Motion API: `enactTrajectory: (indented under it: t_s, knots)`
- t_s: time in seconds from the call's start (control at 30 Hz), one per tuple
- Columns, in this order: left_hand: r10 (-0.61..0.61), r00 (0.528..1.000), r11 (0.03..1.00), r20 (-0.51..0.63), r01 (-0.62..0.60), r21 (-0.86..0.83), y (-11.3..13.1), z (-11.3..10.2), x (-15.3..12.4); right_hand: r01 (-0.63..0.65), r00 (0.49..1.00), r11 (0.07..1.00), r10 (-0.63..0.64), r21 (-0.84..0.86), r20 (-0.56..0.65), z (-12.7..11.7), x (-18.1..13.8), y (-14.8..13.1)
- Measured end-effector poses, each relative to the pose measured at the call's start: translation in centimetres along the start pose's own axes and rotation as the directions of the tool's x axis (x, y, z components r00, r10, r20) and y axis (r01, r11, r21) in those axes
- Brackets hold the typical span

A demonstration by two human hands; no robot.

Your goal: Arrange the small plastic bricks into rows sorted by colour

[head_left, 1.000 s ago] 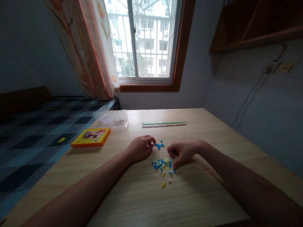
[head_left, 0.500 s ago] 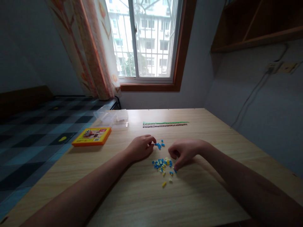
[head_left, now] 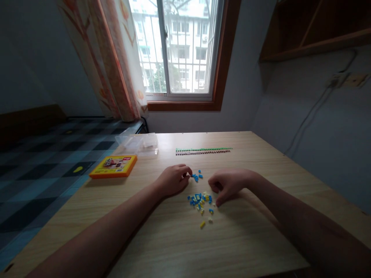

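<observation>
The wooden table [head_left: 255, 239] is seen bearing both hands. The left hand [head_left: 173, 180] is laid loosely curled at 10 o'clock of the pile of blue and yellow bricks [head_left: 200, 200]. The right hand [head_left: 227, 183] is curled at 2 o'clock, one fingertip at the pile's edge. Whether anything is gripped by either cannot be told. A few blue bricks [head_left: 197, 177] are scattered at 12 o'clock, just beside the left fingertips.

The left hand [head_left: 173, 180] rests palm down with fingers curled in, and the right hand [head_left: 228, 183] is curled too, fingertips pointing down.
</observation>
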State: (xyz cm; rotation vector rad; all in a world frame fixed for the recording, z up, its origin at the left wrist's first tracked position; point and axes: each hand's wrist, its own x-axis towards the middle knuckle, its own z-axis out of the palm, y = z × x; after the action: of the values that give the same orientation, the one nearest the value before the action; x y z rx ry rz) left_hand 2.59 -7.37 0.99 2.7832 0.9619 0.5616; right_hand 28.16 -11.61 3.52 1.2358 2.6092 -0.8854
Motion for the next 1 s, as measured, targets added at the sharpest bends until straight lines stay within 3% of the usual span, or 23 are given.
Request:
enactTrajectory:
  t_s: [0.1, 0.23, 0.37, 0.5, 0.57, 0.7, 0.77, 1.0]
  knots:
    - [0.001, 1.000, 1.000, 0.001, -0.001, 0.004, 0.0, 0.0, 0.0, -0.004, 0.998, 1.000, 0.005, 0.015, -0.064, -0.2, 0.0, 0.8]
    - [0.002, 1.000, 1.000, 0.006, -0.002, 0.003, 0.0, -0.1, 0.0, -0.085, 0.965, 0.996, 0.079, -0.014, -0.251, -0.1, 0.6, 1.8]
    - [0.007, 1.000, 1.000, 0.014, -0.007, -0.001, 0.1, -0.1, 0.0, -0.273, 0.857, 0.958, 0.203, -0.084, -0.473, 1.0, 2.2, 1.8]
    - [0.005, 1.000, 1.000, 0.011, -0.005, -0.008, 0.1, -0.1, 0.0, -0.439, 0.757, 0.894, 0.319, -0.084, -0.570, 1.8, 3.5, 1.1]
    - [0.004, 1.000, 1.000, 0.007, -0.004, -0.008, 0.2, -0.1, 0.0, -0.416, 0.775, 0.906, 0.307, -0.081, -0.552, 1.6, 3.4, 1.0]
    - [0.013, 1.000, 1.000, 0.004, -0.013, -0.007, 0.1, -0.1, 0.0, -0.239, 0.908, 0.968, 0.198, -0.069, -0.369, 0.4, 1.9, 1.1]
    - [0.014, 1.000, 1.000, 0.002, -0.014, -0.004, 0.1, -0.1, 0.0, -0.178, 0.951, 0.982, 0.156, -0.060, -0.267, 0.0, 1.0, 1.0]
    - [-0.004, 1.000, 1.000, 0.009, 0.004, -0.003, 0.1, 0.0, 0.0, -0.140, 0.985, 0.988, 0.132, -0.071, -0.109, 0.2, -0.1, -0.1]
